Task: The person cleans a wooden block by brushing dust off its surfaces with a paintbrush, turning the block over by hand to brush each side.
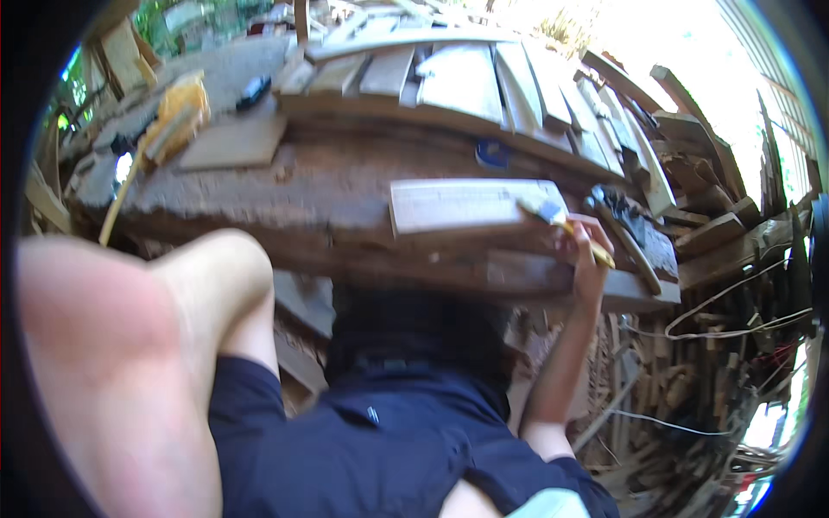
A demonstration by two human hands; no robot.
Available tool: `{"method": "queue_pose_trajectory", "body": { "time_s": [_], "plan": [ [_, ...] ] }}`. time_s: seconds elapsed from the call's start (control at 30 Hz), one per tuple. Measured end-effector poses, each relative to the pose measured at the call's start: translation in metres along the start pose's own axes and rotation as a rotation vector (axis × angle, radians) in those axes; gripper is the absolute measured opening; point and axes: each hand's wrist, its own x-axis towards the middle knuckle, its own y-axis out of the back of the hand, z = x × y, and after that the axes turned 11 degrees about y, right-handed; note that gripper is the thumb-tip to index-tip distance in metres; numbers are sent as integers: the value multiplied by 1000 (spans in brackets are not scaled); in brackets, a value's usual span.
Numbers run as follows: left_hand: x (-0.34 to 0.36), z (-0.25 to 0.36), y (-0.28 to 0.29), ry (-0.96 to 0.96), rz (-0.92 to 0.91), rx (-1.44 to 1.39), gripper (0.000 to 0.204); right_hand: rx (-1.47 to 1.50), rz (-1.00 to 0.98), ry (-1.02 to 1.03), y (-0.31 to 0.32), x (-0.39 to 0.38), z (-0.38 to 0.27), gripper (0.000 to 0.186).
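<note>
My right hand (pixel 585 240) is closed round the yellow handle of a paintbrush (pixel 547 212). Its bristles point left and lie over the right end of a pale, flat board (pixel 458 204); blur hides whether they touch it. The board rests near the front edge of a worn wooden bench (pixel 337 194). My left arm (pixel 226 272) is bent up close to the camera at the left. A large blurred area of skin fills that side, and no fingers show. Right of my right hand lies a tool with a long wooden handle (pixel 636 255).
Several planks (pixel 458 82) lie side by side along the bench's back. A round blue object (pixel 492 154) sits behind the board. At the left are a flat wooden piece (pixel 237 142) and a yellow bag-like thing (pixel 183 108). Scrap wood (pixel 682 371) and loose cords fill the right side.
</note>
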Motion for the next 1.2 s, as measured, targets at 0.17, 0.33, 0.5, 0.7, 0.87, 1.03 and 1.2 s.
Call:
{"method": "queue_pose_trajectory", "body": {
  "time_s": [0.17,0.33,0.5,0.7,0.87,1.03,1.2],
  "plan": [
    [1,-1,6,-14,-115,-54,49,-77,46,-14,-13,5,-6,24],
    [-1,-3,-18,67,-168,-63,50,-29,79,43,5,0,-6,21],
    [-85,-27,-10,406,-518,97,55,-41,99,74,-4,2,7,18],
    [-184,-49,18,717,-1231,506,84,-56,137,108,-4,-3,5,18],
    [-198,-50,24,805,-1247,375,92,-16,49,-3,5,17,-9,18],
    [-205,-49,23,731,-1303,455,94,-45,-4,45,2,13,11,16],
    [-198,-46,21,741,-1323,532,94,-122,71,105,3,12,8,17]
  ]
}}
